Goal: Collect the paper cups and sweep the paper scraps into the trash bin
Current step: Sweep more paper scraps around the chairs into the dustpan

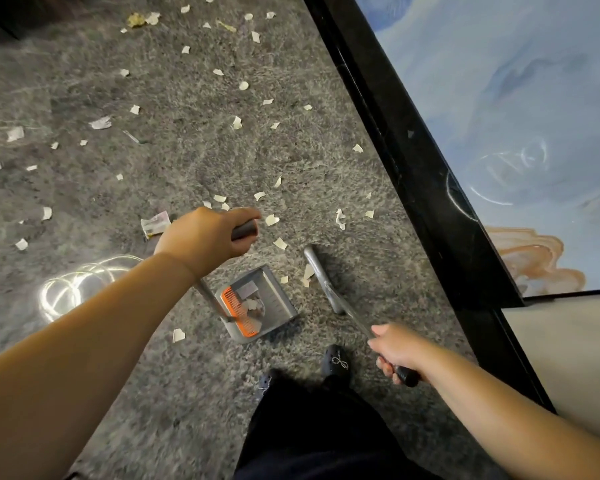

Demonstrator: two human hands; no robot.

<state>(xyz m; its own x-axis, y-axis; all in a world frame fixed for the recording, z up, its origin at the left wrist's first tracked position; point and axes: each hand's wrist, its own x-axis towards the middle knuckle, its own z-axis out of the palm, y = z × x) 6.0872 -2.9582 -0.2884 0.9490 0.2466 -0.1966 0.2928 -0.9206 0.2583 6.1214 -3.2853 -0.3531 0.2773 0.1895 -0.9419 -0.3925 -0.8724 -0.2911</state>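
My left hand [205, 239] grips the dark top of a long-handled grey dustpan [274, 299], which stands on the grey speckled floor with an orange comb on its rim and a few scraps inside. My right hand [397, 351] grips the dark handle of a grey broom [321, 278], whose head lies on the floor just right of the dustpan. A few paper scraps [307, 273] sit against the broom head. Several more white scraps [236, 122] are scattered across the floor ahead and to the left. No paper cup or trash bin is in view.
A black raised border [413, 161] runs diagonally on the right, with a blue patterned surface [499, 98] beyond it. My dark shoes [335, 363] and dark trousers stand just behind the dustpan. A bright light reflection [73, 285] shines on the floor at left.
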